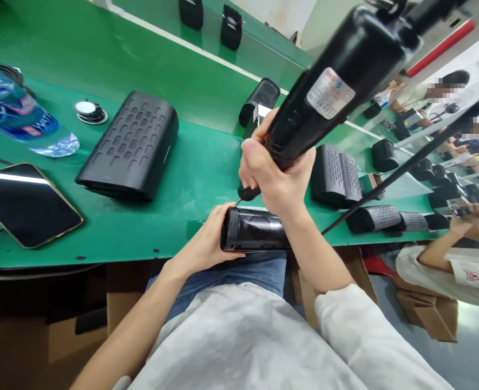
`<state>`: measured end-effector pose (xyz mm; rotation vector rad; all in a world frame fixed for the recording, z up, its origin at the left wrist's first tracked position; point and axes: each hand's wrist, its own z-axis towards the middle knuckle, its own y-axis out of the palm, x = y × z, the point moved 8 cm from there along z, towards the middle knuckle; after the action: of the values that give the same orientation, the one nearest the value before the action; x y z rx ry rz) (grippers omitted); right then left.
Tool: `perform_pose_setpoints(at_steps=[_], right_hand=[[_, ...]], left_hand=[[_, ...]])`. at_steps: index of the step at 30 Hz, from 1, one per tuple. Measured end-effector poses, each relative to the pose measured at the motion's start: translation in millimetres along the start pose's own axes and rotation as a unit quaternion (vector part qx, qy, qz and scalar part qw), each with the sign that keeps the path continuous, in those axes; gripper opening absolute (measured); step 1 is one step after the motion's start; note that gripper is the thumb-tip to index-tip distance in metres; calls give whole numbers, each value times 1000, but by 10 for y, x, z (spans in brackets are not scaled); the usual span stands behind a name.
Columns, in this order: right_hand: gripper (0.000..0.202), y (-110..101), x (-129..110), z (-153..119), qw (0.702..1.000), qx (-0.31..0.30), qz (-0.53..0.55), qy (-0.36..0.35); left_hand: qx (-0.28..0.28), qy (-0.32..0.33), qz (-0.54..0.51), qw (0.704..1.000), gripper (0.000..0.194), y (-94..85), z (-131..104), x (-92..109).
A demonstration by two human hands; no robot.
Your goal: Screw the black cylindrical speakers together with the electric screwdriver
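My right hand (282, 173) is wrapped round the lower end of a black electric screwdriver (304, 124) with a white label on its body. Its thin bit points down and meets the upper left corner of a black speaker housing (251, 228), which lies on its side at the table's front edge. A round perforated grille shows on the housing. Gripping the left end of that housing is my left hand (210, 238), fingers on top and thumb side below. My right wrist hides the housing's right end.
On the green table (207, 157) to the left are a dark speaker shell (133, 146), a phone (28, 203), a water bottle (24, 114) and round white discs (90, 111). More speaker shells (332, 173) stand to the right. A co-worker's arm (442, 246) is at the far right.
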<state>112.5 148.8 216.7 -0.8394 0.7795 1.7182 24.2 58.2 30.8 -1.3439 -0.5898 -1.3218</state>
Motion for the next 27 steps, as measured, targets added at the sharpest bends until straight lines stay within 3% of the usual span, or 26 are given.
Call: perform_pose_setpoints(at_steps=[5, 8, 10, 12, 14, 19, 22, 27], right_hand=[[52, 52, 49, 46, 998, -33, -17, 44], [37, -7, -255, 171, 998, -58, 31, -11], [21, -217, -575, 282, 996, -14, 19, -90], [19, -528, -847, 372, 983, 75, -43, -160], [17, -792, -944, 453, 968, 132, -117, -181], [21, -1093, -591, 626, 965, 147, -168, -135], [20, -1074, -420, 665, 968, 149, -142, -144], [14, -1048, -379, 694, 969, 152, -106, -162]], left_hand=[[-2, -6, 15, 1000, 115, -3, 3, -12], [-3, -18, 31, 999, 117, -11, 0, -34], [-5, -21, 41, 999, 117, -14, -5, -38], [-9, -23, 47, 999, 117, -14, -9, -39], [-12, -27, 49, 998, 117, -16, -9, -44], [-18, -36, 54, 998, 117, -32, -1, -53], [-20, -40, 54, 998, 117, -37, -1, -45], [-21, -51, 52, 997, 117, -33, -9, -41]])
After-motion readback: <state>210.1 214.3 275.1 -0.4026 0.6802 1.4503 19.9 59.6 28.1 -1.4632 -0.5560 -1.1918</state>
